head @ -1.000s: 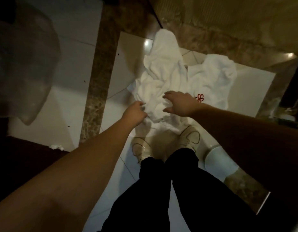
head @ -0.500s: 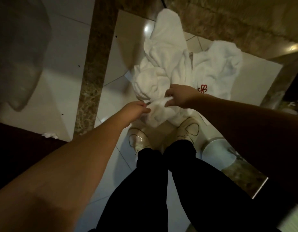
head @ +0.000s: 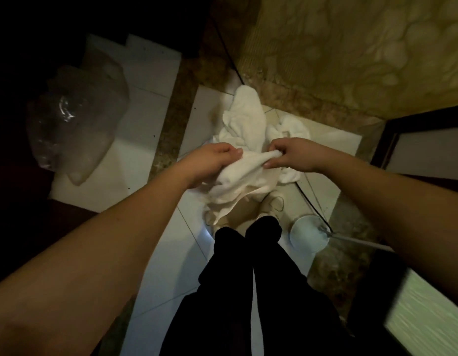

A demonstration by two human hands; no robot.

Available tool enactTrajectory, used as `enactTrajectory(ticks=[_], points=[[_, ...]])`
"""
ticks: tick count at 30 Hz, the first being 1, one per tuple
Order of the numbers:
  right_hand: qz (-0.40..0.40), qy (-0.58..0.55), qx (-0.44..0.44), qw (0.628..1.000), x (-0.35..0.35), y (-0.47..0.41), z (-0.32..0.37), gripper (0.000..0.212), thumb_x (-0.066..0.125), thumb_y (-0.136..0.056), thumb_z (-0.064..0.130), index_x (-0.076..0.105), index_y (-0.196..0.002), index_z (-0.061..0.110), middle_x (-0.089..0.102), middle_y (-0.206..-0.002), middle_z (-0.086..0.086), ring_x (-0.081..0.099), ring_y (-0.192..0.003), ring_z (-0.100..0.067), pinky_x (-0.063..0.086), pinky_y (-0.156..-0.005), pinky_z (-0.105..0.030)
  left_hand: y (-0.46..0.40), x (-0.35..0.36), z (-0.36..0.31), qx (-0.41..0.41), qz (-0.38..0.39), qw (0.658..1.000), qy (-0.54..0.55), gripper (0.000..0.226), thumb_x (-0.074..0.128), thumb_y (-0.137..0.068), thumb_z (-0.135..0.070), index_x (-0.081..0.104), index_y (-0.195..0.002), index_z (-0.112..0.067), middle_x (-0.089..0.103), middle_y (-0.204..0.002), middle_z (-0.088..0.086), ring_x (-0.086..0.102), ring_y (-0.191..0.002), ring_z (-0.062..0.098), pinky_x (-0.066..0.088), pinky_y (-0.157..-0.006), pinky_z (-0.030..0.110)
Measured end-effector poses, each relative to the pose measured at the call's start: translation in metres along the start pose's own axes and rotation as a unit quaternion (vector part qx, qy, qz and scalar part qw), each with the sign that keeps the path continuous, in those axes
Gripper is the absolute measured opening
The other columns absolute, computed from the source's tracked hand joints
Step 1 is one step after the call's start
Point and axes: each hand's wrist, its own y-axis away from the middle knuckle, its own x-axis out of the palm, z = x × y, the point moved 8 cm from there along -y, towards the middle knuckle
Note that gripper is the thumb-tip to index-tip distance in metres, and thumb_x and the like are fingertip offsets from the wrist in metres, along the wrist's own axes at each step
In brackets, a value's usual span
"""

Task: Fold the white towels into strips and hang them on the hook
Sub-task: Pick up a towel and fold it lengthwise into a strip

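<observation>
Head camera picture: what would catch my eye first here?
Both hands, the left hand and the right hand, hold a white towel bunched up at the middle, above the person's shoes. More white towels lie heaped on the pale floor tiles just beyond. A clear plastic bag sits at the left.

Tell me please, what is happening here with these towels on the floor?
A person stands over a pile of white towels on the tiled floor. Both hands hold one white towel lifted off the pile: the left hand grips one bunched end, the right hand pinches the other. The towel is crumpled, not yet folded into a strip. No hook is in view. A clear plastic bag lies at the left.
</observation>
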Motion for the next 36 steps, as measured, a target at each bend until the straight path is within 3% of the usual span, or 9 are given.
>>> enactTrajectory(ticks=[5,8,11,15,23,26,29,33,36], points=[[-0.074,-0.111,-0.011,0.991,-0.04,0.078,0.06,0.018,0.079,-0.083,0.044,0.066,-0.079,0.032,0.068,-0.081,0.008,0.064,-0.076,-0.009,0.055,-0.072,-0.033,0.083,-0.008,-0.042,0.037,0.055,0.961,-0.268,0.056,0.072,-0.077,-0.066,0.062,-0.12,-0.031,0.064,-0.105,-0.012,0.059,-0.09,0.004,0.047,-0.072,0.025],[-0.13,-0.143,-0.016,0.981,-0.066,0.123,0.093,0.014,0.076,-0.086,0.041,0.065,-0.084,0.033,0.068,-0.086,0.008,0.063,-0.079,-0.01,0.052,-0.068,-0.024,0.136,-0.018,-0.049,0.012,0.037,0.954,-0.297,0.039,0.077,-0.08,-0.054,0.066,-0.107,-0.029,0.065,-0.093,-0.01,0.061,-0.088,0.007,0.044,-0.068,0.021],[-0.173,-0.149,-0.032,0.973,-0.082,0.161,0.119,0.019,0.074,-0.088,0.046,0.063,-0.088,0.03,0.067,-0.089,0.002,0.062,-0.078,-0.013,0.051,-0.067,-0.027,0.188,-0.029,-0.057,0.013,-0.009,0.988,-0.153,0.058,0.081,-0.07,-0.059,0.07,-0.107,-0.015,0.074,-0.096,0.001,0.07,-0.089,0.021,0.057,-0.081,0.033],[-0.213,-0.159,-0.06,0.962,-0.087,0.205,0.155,0.019,0.071,-0.087,0.052,0.066,-0.084,0.034,0.068,-0.08,0.009,0.061,-0.076,-0.013,0.049,-0.066,-0.028,0.26,-0.012,-0.083,0.077,-0.04,0.992,0.09,0.039,0.077,-0.077,-0.041,0.069,-0.103,-0.014,0.078,-0.081,-0.001,0.075,-0.075,0.012,0.058,-0.062,0.025],[-0.224,-0.189,-0.18,0.939,-0.042,0.31,0.214,0.037,0.06,-0.098,0.045,0.055,-0.134,0.043,0.062,-0.126,0.022,0.065,-0.104,0.002,0.05,-0.078,-0.024,0.378,0.05,-0.104,0.167,-0.098,0.923,0.332,0.041,0.058,-0.096,-0.043,0.06,-0.118,-0.008,0.077,-0.087,0.012,0.075,-0.082,0.023,0.06,-0.066,0.033],[-0.24,-0.199,-0.222,0.924,-0.01,0.371,0.231,0.034,0.056,-0.1,0.043,0.056,-0.133,0.04,0.063,-0.117,0.025,0.065,-0.101,0.005,0.051,-0.08,-0.023,0.42,0.062,-0.092,0.131,-0.194,0.891,0.388,0.042,0.065,-0.091,-0.053,0.06,-0.106,-0.014,0.074,-0.099,0.015,0.073,-0.091,0.031,0.058,-0.068,0.038],[-0.254,-0.196,-0.281,0.904,0.028,0.438,0.25,0.031,0.062,-0.098,0.034,0.057,-0.128,0.037,0.063,-0.116,0.021,0.063,-0.105,0.005,0.049,-0.082,-0.014,0.464,0.076,-0.089,0.132,-0.233,0.867,0.42,0.055,0.06,-0.095,-0.052,0.059,-0.128,-0.008,0.067,-0.118,0.018,0.064,-0.113,0.034,0.053,-0.095,0.048],[-0.238,-0.147,-0.351,0.893,0.091,0.511,0.281,0.064,0.085,-0.078,0.034,0.046,-0.128,0.043,0.052,-0.133,0.008,0.051,-0.105,0.019,0.041,-0.085,-0.003,0.528,0.098,-0.082,0.199,-0.239,0.815,0.489,0.05,0.047,-0.104,-0.042,0.05,-0.142,-0.01,0.063,-0.129,0.011,0.058,-0.127,0.033,0.055,-0.073,0.037],[-0.232,-0.092,-0.385,0.888,0.137,0.55,0.302,0.083,0.082,-0.062,0.054,0.032,-0.128,0.057,0.036,-0.137,0.013,0.042,-0.114,0.02,0.036,-0.087,0.0,0.575,0.1,-0.06,0.229,-0.277,0.787,0.502,0.044,0.042,-0.107,-0.039,0.055,-0.132,-0.005,0.058,-0.136,0.019,0.053,-0.133,0.035,0.051,-0.088,0.04]])
